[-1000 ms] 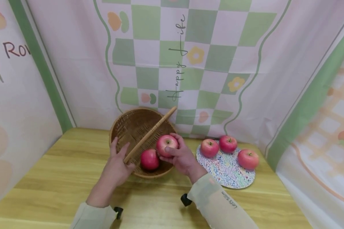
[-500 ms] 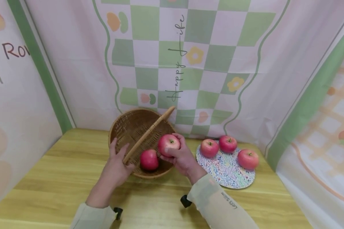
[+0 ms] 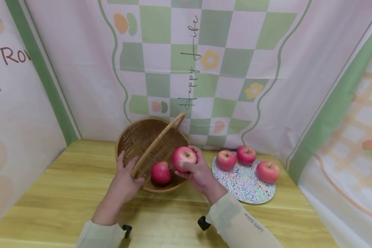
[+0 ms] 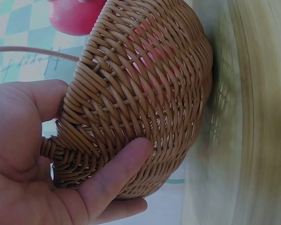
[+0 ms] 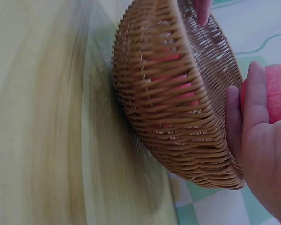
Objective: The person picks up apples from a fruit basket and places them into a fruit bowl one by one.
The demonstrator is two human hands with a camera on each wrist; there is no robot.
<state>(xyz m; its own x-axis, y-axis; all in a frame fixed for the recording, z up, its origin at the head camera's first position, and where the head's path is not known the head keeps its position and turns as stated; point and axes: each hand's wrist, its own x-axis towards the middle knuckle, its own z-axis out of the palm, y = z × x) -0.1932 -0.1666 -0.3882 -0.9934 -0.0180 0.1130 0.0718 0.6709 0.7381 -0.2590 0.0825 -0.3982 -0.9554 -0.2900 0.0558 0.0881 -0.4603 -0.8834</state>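
My left hand (image 3: pixel 125 179) grips the near left rim of a round wicker basket (image 4: pixel 131 93), at the foot of its arched handle (image 3: pixel 158 141). Its thumb and fingers lie on either side of the rim, some spread along the woven outer wall. One red apple (image 3: pixel 161 173) rests inside the basket and shows through the weave in both wrist views. A second apple (image 3: pixel 184 158), stem up, is held by my right hand (image 3: pixel 201 174) over the basket's right rim, thumb across its near side and fingers around its right and underside.
Right of the basket lies a round plate (image 3: pixel 240 191) with a speckled multicolour pattern. It bears three apples, a left one (image 3: pixel 226 160), a back one (image 3: pixel 246 155) and a right one (image 3: pixel 268 172). A checked cloth (image 3: pixel 215 103) hangs behind the wooden table (image 3: pixel 59 193).
The apple in my right hand has shifted slightly right. The basket has tilted a little under my left hand, its handle top swinging left. The plate's apples stay put.
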